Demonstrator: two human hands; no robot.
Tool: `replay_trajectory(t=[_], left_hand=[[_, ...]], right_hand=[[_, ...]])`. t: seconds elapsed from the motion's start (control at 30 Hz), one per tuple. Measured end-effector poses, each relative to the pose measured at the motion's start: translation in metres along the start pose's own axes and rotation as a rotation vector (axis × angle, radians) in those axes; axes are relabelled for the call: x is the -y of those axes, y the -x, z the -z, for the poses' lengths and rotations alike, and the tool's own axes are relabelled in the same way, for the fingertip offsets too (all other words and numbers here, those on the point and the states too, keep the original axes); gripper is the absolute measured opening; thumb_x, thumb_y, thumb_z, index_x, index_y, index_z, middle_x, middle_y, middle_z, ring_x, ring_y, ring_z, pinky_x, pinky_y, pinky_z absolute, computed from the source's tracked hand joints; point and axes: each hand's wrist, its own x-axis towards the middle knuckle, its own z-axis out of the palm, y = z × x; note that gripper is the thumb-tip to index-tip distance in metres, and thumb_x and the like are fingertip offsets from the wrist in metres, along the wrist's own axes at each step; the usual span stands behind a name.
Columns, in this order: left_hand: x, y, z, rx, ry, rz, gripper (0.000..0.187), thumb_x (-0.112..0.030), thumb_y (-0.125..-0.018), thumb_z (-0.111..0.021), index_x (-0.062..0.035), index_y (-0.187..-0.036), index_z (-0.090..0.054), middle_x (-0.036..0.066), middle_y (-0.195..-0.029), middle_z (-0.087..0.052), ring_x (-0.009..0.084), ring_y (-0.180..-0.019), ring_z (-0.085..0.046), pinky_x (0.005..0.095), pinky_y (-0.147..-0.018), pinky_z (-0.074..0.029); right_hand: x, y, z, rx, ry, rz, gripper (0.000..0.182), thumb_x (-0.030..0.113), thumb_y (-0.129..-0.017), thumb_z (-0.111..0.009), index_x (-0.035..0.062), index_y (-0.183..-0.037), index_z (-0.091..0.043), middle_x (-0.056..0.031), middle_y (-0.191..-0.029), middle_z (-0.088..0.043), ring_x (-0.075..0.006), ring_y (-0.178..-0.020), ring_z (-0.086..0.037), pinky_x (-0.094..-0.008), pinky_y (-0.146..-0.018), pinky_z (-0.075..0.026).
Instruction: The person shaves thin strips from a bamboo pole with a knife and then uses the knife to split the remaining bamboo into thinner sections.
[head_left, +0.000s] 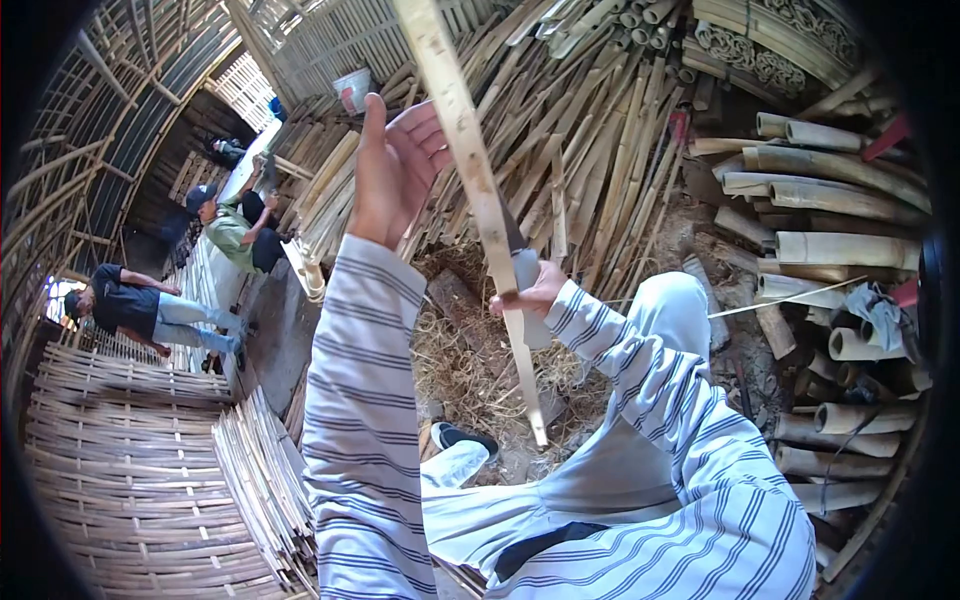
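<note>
A long split bamboo strip [470, 150] stands slanted in front of me, running from the top edge down toward the ground between my legs. My right hand [542, 290] is closed around its lower part, with the thumb across the strip's face. The same hand also holds a knife whose dark blade [512, 228] points up along the strip and whose pale handle lies against the palm. Up higher, my left hand [395, 170] is open, thumb raised and palm turned toward the strip. Its fingertips are right at the strip's edge.
Bamboo shavings [460, 350] cover the ground below. Split bamboo lengths [600, 170] lie heaped ahead, and cut bamboo tubes [845, 250] are stacked at right. To the left are a seated person [232, 235], another person [130, 305], a woven bamboo panel [120, 460] and a bucket [352, 90].
</note>
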Motion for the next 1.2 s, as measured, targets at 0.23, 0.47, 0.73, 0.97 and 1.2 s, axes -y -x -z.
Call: replay_trajectory(t=[0.23,0.47,0.73,0.97,1.2], left_hand=[[0.003,0.023,0.029,-0.051,0.014,0.090,0.079,-0.062,-0.093,-0.016,0.0051,-0.111,-0.052,0.016,-0.083,-0.059,0.0345,-0.085,-0.060,0.0489,-0.083,-0.049],[0.011,0.057,0.049,-0.034,0.184,-0.080,0.067,-0.070,-0.088,-0.024,-0.0083,-0.082,-0.049,0.007,-0.066,-0.046,0.0292,-0.059,-0.052,0.0404,-0.055,-0.045],[-0.063,0.152,0.056,-0.551,-0.279,-0.459,0.067,-0.069,-0.089,-0.026,-0.0055,-0.090,-0.047,0.001,-0.063,-0.047,0.0103,-0.041,-0.038,0.0247,-0.038,-0.034],[-0.099,0.201,0.036,-0.949,-0.495,-0.577,0.069,-0.065,-0.091,-0.006,-0.0120,-0.073,-0.047,-0.003,-0.050,-0.037,0.0080,-0.038,-0.033,0.0216,-0.035,-0.030],[-0.139,0.216,0.034,-1.149,-0.717,-0.594,0.069,-0.061,-0.091,0.002,-0.0099,-0.073,-0.042,0.003,-0.053,-0.034,0.0137,-0.043,-0.029,0.0258,-0.044,-0.028]], right_hand=[[-0.031,-0.002,-0.026,0.192,-0.037,-0.062,0.038,0.019,-0.059,-0.085,0.0041,-0.086,-0.061,-0.0029,-0.078,-0.064,-0.0141,-0.075,-0.060,-0.0295,-0.074,-0.048],[-0.042,-0.002,-0.045,0.290,0.144,-0.089,0.042,0.026,-0.058,-0.086,0.0061,-0.084,-0.059,-0.0030,-0.075,-0.061,-0.0152,-0.073,-0.058,-0.0304,-0.070,-0.046],[-0.008,0.017,-0.030,-0.156,0.775,0.051,0.050,0.039,-0.074,-0.074,0.0004,-0.102,-0.060,-0.0168,-0.085,-0.067,-0.0267,-0.077,-0.068,-0.0353,-0.073,-0.055],[-0.008,0.018,-0.016,-0.206,0.338,0.006,0.029,0.010,-0.076,-0.071,-0.0008,-0.091,-0.049,-0.0075,-0.076,-0.061,-0.0183,-0.073,-0.067,-0.0292,-0.065,-0.059],[-0.002,0.022,-0.011,-0.313,0.179,-0.098,0.033,0.014,-0.076,-0.076,0.0000,-0.090,-0.049,-0.0049,-0.070,-0.058,-0.0128,-0.059,-0.062,-0.0263,-0.054,-0.057]])
